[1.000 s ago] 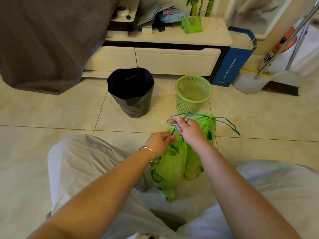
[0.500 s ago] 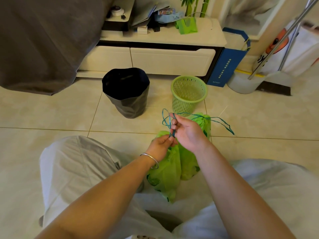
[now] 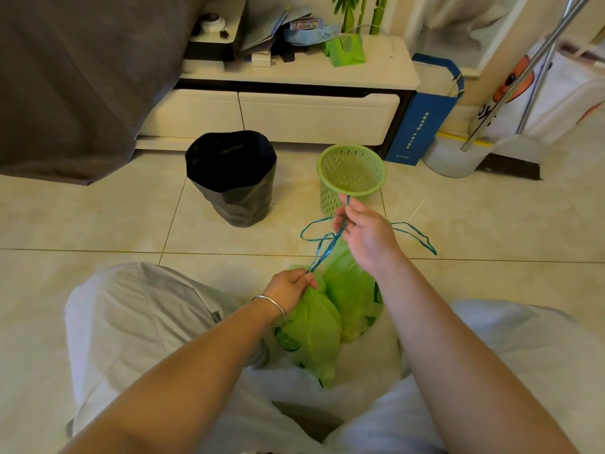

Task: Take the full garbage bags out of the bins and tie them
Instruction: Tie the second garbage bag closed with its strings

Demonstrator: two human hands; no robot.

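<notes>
Two full green garbage bags lie on the floor between my knees, the near bag (image 3: 314, 329) in front and a second bag (image 3: 352, 290) behind it. My left hand (image 3: 291, 285) grips the gathered neck of the near bag. My right hand (image 3: 363, 229) is raised above it, pinching the blue drawstring (image 3: 327, 249) and holding it taut up and away from the neck. Loose blue loops trail off to both sides. The green mesh bin (image 3: 351, 173) stands just beyond my right hand, and a bin lined with a black bag (image 3: 231, 178) stands to its left.
A low white cabinet (image 3: 294, 106) with clutter on top runs along the back. A grey cloth (image 3: 72, 77) hangs at the left. A blue paper bag (image 3: 422, 122) and a metal pole in a white base (image 3: 484, 149) stand at the right. My legs frame the bags.
My right hand has lifted away from my left, drawing the blue drawstring out long and taut. My left hand has stayed on the bag's neck, lower than before.
</notes>
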